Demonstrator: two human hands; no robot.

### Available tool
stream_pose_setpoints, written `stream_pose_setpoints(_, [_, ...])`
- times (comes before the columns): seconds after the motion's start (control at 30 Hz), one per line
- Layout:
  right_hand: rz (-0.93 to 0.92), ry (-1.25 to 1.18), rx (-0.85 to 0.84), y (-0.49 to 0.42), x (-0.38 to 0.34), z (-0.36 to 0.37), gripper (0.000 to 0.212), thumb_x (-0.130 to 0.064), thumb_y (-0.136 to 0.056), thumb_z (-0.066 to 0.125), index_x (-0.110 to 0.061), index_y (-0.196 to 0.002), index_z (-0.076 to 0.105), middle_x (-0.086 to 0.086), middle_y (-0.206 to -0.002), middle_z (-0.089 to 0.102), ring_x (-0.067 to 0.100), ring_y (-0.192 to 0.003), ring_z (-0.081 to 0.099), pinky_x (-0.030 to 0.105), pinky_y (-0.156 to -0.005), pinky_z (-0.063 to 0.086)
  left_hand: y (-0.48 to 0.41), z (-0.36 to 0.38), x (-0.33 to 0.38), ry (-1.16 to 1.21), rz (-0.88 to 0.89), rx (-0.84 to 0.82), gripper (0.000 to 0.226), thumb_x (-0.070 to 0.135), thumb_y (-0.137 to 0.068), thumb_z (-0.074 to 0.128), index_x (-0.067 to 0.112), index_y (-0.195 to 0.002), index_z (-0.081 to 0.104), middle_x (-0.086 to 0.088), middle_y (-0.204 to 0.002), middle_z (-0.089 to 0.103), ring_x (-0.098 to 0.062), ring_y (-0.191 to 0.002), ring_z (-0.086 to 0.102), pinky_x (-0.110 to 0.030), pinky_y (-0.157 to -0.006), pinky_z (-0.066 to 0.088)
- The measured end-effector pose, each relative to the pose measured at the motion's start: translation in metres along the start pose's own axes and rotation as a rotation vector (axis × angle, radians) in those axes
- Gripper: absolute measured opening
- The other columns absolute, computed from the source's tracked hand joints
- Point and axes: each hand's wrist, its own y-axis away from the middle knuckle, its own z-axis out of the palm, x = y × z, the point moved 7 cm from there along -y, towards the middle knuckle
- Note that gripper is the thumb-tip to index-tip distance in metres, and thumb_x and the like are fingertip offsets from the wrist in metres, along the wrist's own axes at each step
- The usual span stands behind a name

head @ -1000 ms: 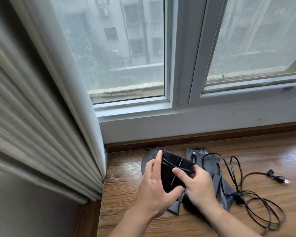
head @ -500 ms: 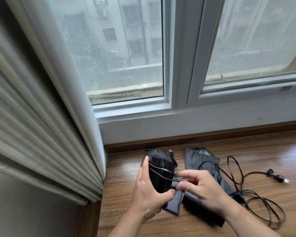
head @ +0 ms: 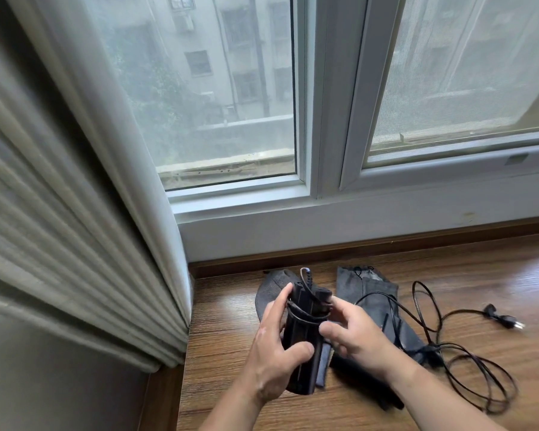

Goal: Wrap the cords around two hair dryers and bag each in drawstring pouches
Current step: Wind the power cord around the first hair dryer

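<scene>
A black folded hair dryer (head: pixel 302 346) stands upright in my left hand (head: pixel 271 359), which grips it from the left with the thumb across the front. A few turns of its black cord (head: pixel 467 368) circle the dryer's upper body. My right hand (head: pixel 358 337) is at the dryer's right side, fingers curled where the cord leaves the wraps. The rest of the cord lies in loose loops to the right, ending in a plug (head: pixel 507 320). One dark grey pouch (head: pixel 269 290) lies behind the dryer, and a second pouch (head: pixel 371 287) stretches under my right forearm.
Everything rests on a wooden sill (head: pixel 231 321) below a white-framed window (head: pixel 324 150). A pleated beige curtain (head: pixel 75 244) hangs close on the left, reaching the sill's left edge. A dark wooden ledge runs along the back.
My left hand has turned the dryer more upright. My right hand has carried the cord around it, adding a turn, and has come back close to the dryer's right side.
</scene>
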Motion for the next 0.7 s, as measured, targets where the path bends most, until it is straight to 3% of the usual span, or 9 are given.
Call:
stream_pose_setpoints(0.07, [-0.014, 0.005, 0.066, -0.001, -0.001, -0.003, 0.076, -0.061, -0.063, 0.087, -0.015, -0.120, 0.066, -0.002, -0.102, 0.078, 0.013, -0.087, 0.074, 0.035, -0.077, 0.060, -0.001, -0.001, -0.001, -0.002, -0.022, -0.004, 0.099, 0.035, -0.064, 0.066, 0.047, -0.156, 0.031, 0.002, -0.148, 0.057, -0.010, -0.136, 0.056, -0.046, -0.116, 0.044])
stream_pose_setpoints(0.13, [-0.023, 0.033, 0.153, 0.000, 0.001, -0.008, 0.069, -0.054, -0.060, 0.090, -0.014, -0.111, 0.067, 0.005, -0.106, 0.079, 0.019, -0.102, 0.074, 0.049, -0.096, 0.057, -0.002, 0.001, 0.001, -0.033, -0.046, -0.004, 0.096, 0.040, -0.065, 0.060, 0.052, -0.155, 0.030, 0.004, -0.144, 0.061, -0.009, -0.133, 0.057, -0.044, -0.115, 0.045])
stream_pose_setpoints(0.33, [0.001, 0.231, 0.365, 0.003, 0.007, -0.020, 0.042, -0.038, -0.066, 0.093, -0.021, -0.094, 0.065, -0.007, -0.088, 0.080, 0.007, -0.083, 0.076, 0.035, -0.080, 0.058, -0.002, 0.008, 0.006, -0.097, -0.027, 0.055, 0.073, 0.057, -0.088, 0.065, 0.044, -0.154, 0.035, 0.020, -0.132, 0.067, 0.004, -0.125, 0.059, -0.030, -0.112, 0.047])
stream_pose_setpoints(0.4, [-0.015, 0.226, 0.315, 0.003, 0.005, -0.021, 0.041, -0.040, -0.069, 0.090, -0.025, -0.099, 0.065, -0.006, -0.095, 0.080, 0.009, -0.089, 0.075, 0.038, -0.085, 0.058, -0.003, 0.003, 0.004, -0.040, -0.037, 0.065, 0.058, 0.038, -0.095, 0.070, 0.041, -0.147, 0.045, 0.021, -0.122, 0.072, 0.005, -0.118, 0.065, -0.026, -0.107, 0.050])
stream_pose_setpoints(0.47, [-0.049, 0.232, 0.204, 0.005, 0.000, -0.019, 0.043, -0.040, -0.075, 0.086, -0.030, -0.112, 0.066, -0.006, -0.108, 0.078, 0.010, -0.100, 0.074, 0.037, -0.092, 0.056, -0.004, -0.003, 0.002, 0.071, -0.065, 0.038, 0.049, 0.027, -0.097, 0.069, 0.037, -0.141, 0.052, 0.013, -0.121, 0.075, -0.004, -0.118, 0.067, -0.035, -0.108, 0.052])
stream_pose_setpoints(0.5, [-0.062, 0.251, 0.146, 0.007, -0.004, -0.017, 0.041, -0.037, -0.080, 0.083, -0.032, -0.117, 0.066, -0.008, -0.111, 0.077, 0.006, -0.100, 0.073, 0.030, -0.090, 0.055, -0.005, -0.004, 0.000, 0.120, -0.080, 0.011, 0.046, 0.027, -0.096, 0.068, 0.033, -0.140, 0.054, 0.008, -0.122, 0.075, -0.010, -0.119, 0.068, -0.041, -0.109, 0.052])
stream_pose_setpoints(0.57, [-0.050, 0.229, 0.063, 0.011, -0.011, -0.015, 0.033, -0.020, -0.090, 0.076, -0.028, -0.120, 0.066, -0.012, -0.103, 0.077, -0.006, -0.079, 0.069, 0.011, -0.071, 0.050, -0.006, -0.006, -0.002, 0.210, -0.098, -0.035, 0.040, 0.026, -0.096, 0.066, 0.027, -0.135, 0.060, -0.002, -0.123, 0.075, -0.022, -0.121, 0.068, -0.049, -0.108, 0.052])
stream_pose_setpoints(0.63, [-0.033, 0.175, 0.021, 0.012, -0.010, -0.013, 0.030, -0.011, -0.094, 0.070, -0.022, -0.121, 0.065, -0.009, -0.090, 0.076, -0.004, -0.059, 0.059, 0.010, -0.054, 0.043, -0.006, -0.005, -0.002, 0.316, -0.106, -0.052, 0.032, 0.025, -0.097, 0.064, 0.025, -0.129, 0.065, -0.009, -0.123, 0.074, -0.030, -0.121, 0.068, -0.053, -0.106, 0.054])
stream_pose_setpoints(0.7, [-0.008, 0.168, 0.045, 0.010, -0.008, -0.013, 0.025, -0.012, -0.094, 0.070, -0.018, -0.118, 0.065, -0.008, -0.080, 0.075, -0.001, -0.052, 0.055, 0.012, -0.050, 0.040, -0.006, -0.002, -0.006, 0.401, -0.148, -0.057, 0.025, 0.022, -0.102, 0.062, 0.025, -0.126, 0.068, -0.012, -0.124, 0.074, -0.033, -0.119, 0.069, -0.052, -0.100, 0.057])
